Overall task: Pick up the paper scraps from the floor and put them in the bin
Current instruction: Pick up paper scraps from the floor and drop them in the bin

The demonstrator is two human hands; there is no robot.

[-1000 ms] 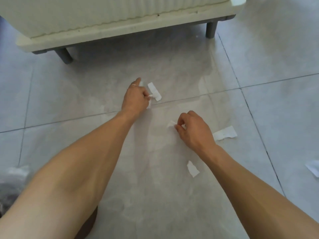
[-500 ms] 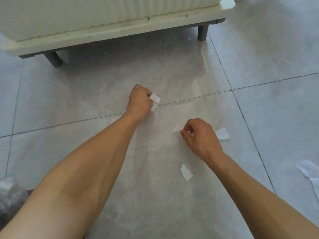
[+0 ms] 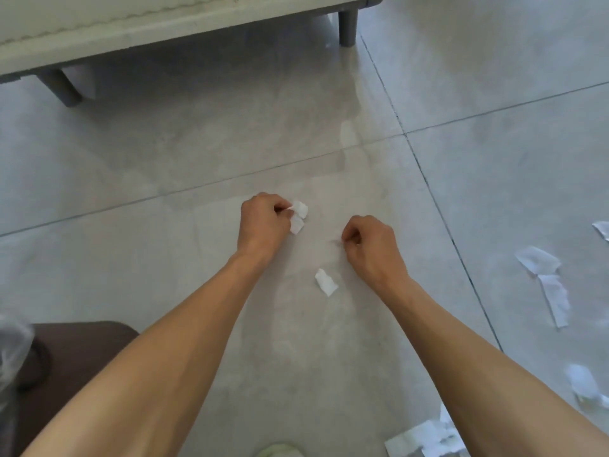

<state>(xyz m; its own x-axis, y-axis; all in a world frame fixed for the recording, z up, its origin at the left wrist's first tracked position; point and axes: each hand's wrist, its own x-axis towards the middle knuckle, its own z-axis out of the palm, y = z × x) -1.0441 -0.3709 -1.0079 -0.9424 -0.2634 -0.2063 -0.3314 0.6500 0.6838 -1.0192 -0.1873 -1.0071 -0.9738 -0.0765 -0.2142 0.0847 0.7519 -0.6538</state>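
While both arms reach out over the grey tile floor (image 3: 197, 143), the count of paper on view is roughly: two white scraps (image 3: 298, 216) bunched in the left hand (image 3: 263, 224), one loose scrap (image 3: 326, 282) on the tile, and about six more strips off to the right. Landmark is the loose scrap. Left hand sits just up-left of it, fingers curled, thumb and fingers pinching the two scraps, which stick out on its right side. Right hand (image 3: 372, 249) sits just up-right of it, fingers curled tight into a fist; whether it grips paper cannot be told, nothing white shows past the fingers. Neither hand touches the loose scrap. Well right of it: one piece at the frame edge (image 3: 601, 229), a longer pair of strips (image 3: 543, 278) below that, another piece (image 3: 583, 384) further down, and a crumpled cluster (image 3: 425, 440) at the bottom edge beside the right forearm. Far above the loose scrap stands pale furniture (image 3: 131, 31) on two grey legs (image 3: 347, 26). Down-left of it, a dark brown surface (image 3: 79, 351) with clear plastic (image 3: 10, 344) at the frame edge; a bin cannot be made out. No writing or labels readable anywhere.
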